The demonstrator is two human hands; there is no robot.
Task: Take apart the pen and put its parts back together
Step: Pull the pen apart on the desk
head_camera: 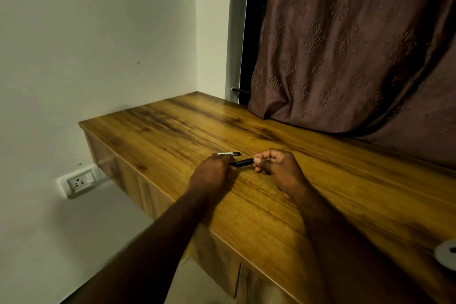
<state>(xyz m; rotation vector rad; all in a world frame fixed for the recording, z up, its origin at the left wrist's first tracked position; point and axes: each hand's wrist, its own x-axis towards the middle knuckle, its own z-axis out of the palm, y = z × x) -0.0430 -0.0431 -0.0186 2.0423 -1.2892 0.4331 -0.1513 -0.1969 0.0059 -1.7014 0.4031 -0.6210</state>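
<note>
A short black pen part [243,162] spans the gap between both hands, just above the wooden desk [172,136]. My left hand [213,170] grips its left end with curled fingers. My right hand [276,165] pinches its right end between thumb and fingers. A second dark pen piece with a pale label [227,154] lies flat on the desk right behind my left hand, partly hidden by the knuckles.
A brown patterned curtain [345,44] hangs over the desk's back right. A white round object [446,254] sits at the desk's right edge. A wall socket [79,181] is low on the left wall, below the desk's left end.
</note>
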